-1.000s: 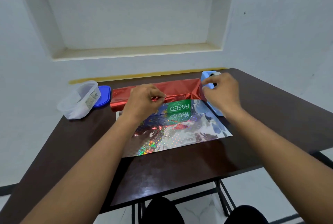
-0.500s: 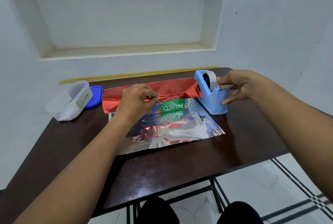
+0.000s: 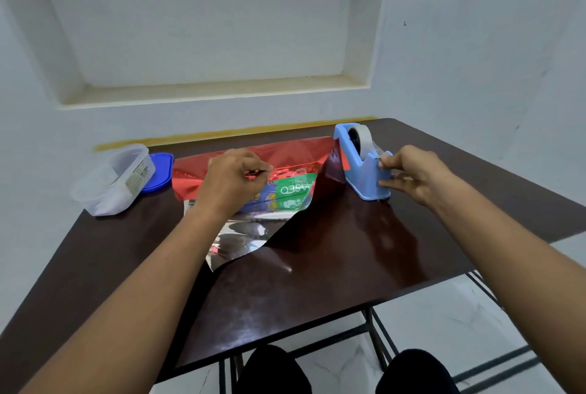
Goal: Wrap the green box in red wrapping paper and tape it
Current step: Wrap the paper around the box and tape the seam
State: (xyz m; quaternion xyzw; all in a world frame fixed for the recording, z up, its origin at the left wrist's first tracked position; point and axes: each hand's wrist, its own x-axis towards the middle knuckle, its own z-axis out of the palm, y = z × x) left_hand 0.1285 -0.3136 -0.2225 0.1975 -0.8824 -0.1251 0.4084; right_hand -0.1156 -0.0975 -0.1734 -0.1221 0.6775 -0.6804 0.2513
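Your left hand (image 3: 233, 183) is curling over the green box (image 3: 293, 187), with thumb and fingertips pinching the edge of the red wrapping paper (image 3: 285, 157) that is folded over the box's top. Your right hand (image 3: 412, 176) is gripping the front of the blue tape dispenser (image 3: 361, 168), its fingers curled against the cutter end and lower face; whether a strip of tape is already between the fingertips, you cannot tell.

Toward the far left corner of the worktop (image 3: 317, 282), a clear plastic tub (image 3: 114, 179) is lying tilted; its contents are not readable. A blue lid (image 3: 160, 171) is lying flat just beside it, between the tub and the paper.

The green box is sitting near the middle of the far edge, partly covered: red foil is draping its top and left end, while its green printed face is showing toward you. The paper's silvery reflective underside (image 3: 234, 238) is spreading toward the near edge, and its right flap is lifting against the dispenser, which is standing toward the far right corner.
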